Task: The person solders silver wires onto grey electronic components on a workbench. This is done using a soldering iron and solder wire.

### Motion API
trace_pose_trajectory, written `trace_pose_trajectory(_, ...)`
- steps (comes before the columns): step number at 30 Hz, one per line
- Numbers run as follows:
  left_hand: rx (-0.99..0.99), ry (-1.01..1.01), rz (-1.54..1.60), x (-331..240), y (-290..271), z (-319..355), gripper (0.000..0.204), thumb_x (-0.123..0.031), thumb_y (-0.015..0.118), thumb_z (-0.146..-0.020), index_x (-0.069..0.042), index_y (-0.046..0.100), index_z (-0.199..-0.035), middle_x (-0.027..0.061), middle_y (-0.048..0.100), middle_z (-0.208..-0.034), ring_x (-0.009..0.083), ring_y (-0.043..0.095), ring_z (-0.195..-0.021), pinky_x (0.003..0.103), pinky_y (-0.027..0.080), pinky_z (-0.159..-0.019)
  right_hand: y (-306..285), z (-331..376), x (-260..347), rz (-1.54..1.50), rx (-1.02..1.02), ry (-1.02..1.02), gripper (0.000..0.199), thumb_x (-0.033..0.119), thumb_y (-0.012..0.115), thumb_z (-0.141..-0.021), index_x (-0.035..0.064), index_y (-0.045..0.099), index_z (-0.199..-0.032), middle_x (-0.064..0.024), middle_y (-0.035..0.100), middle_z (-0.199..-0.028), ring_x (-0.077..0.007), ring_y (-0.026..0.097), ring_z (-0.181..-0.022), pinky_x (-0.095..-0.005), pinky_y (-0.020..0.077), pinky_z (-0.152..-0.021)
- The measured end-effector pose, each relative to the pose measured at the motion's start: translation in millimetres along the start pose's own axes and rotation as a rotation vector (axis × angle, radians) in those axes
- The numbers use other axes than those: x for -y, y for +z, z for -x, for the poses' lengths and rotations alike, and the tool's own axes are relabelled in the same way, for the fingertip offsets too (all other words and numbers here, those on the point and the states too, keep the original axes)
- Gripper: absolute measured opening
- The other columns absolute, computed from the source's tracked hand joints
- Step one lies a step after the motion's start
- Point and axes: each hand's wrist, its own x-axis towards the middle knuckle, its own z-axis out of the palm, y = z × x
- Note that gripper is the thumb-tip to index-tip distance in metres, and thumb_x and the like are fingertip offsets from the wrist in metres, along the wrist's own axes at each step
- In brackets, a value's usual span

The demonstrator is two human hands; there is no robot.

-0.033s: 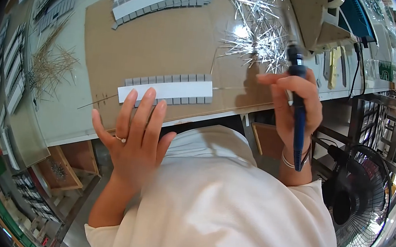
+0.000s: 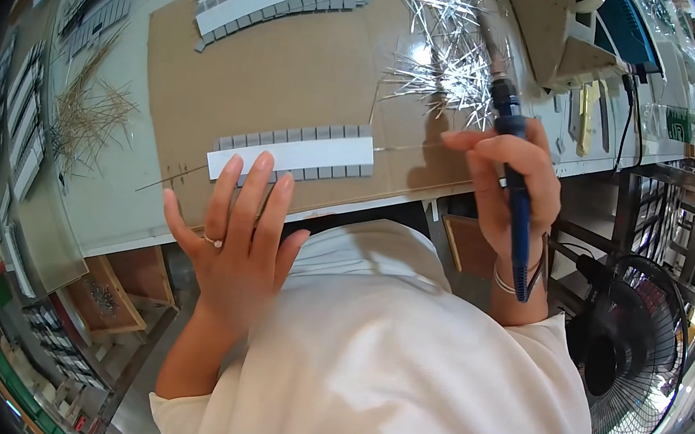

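My left hand lies with fingers spread, fingertips pressing on a white strip with rows of small grey tabs along both long edges. A thin wire sticks out past the strip's left end, and another runs from its right end. In my right hand is a blue-handled soldering iron, my fingers wrapped round its grip. Its metal barrel points away from me over a pile of shiny thin metal pins. The iron's tip blurs against that pile.
Brown cardboard covers the table under the strip. Further back lies a stack of similar grey-tabbed strips. Thin wires are heaped at left. A beige machine, a plastic bottle and a black fan stand at right.
My right hand has moved slightly left with the soldering iron, whose barrel now sits further over the pin pile. My left hand and the strip have stayed in place.
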Motion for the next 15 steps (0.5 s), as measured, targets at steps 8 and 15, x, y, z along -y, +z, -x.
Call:
trace_pose_trajectory(8, -0.002, -0.044, 0.011, -8.2, 1.5, -3.3, 0.049, -0.038, 0.055, -0.093, -0.006, 0.052, -0.13, 0.0101, 0.048, -0.14, 0.0297, 0.043, -0.132, 0.062, 0.005, -0.111, -3.6, 20.0, -8.2, -0.006, -0.029, -0.04, 0.025, -0.011, 0.062, -0.078, 0.007, 0.06, -0.095, -0.0093, 0.072, -0.085, -0.02, 0.058, -0.078, -0.0283, 0.0491, -0.069)
trace_pose_trajectory(15, -0.02, -0.048, -0.038, -0.8, 3.9, 2.1, 0.04, -0.04, 0.059, -0.089, -0.014, 0.06, -0.12, 0.0043, 0.053, -0.133, 0.0252, 0.05, -0.124, 0.066, 0.013, -0.108, -10.9, 13.4, -16.9, -0.041, 0.009, -0.06, 0.031, -0.01, 0.061, -0.071, 0.0059, 0.063, -0.098, -0.0044, 0.072, -0.092, -0.0233, 0.054, -0.075, -0.0304, 0.0465, -0.07)
